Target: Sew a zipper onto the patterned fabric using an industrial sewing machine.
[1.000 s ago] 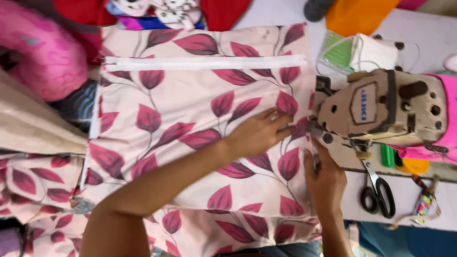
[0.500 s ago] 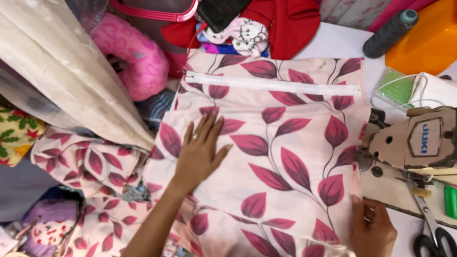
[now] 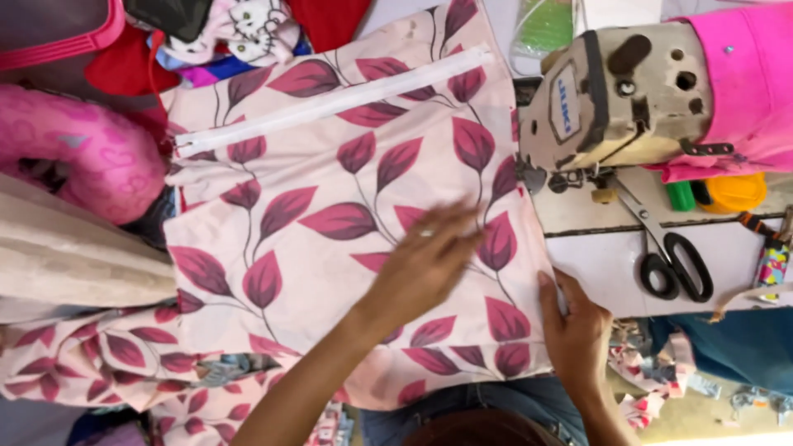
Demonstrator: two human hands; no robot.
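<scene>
Pressing left hand (image 3: 425,268) flat on fabric (image 3: 330,223)

Blue label plate (image 3: 562,112) on sewing machine (image 3: 628,91)

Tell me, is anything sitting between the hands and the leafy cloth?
Nothing visible is. The left hand lies flat on the leafy cloth, and the right hand touches its right edge. The scissors lie off to the side on the sewing table.

Both forearms were bare, no sleeves visible; the left hand (image 3: 425,268) wore a ring; right hand (image 3: 578,330) unadorned.
</scene>
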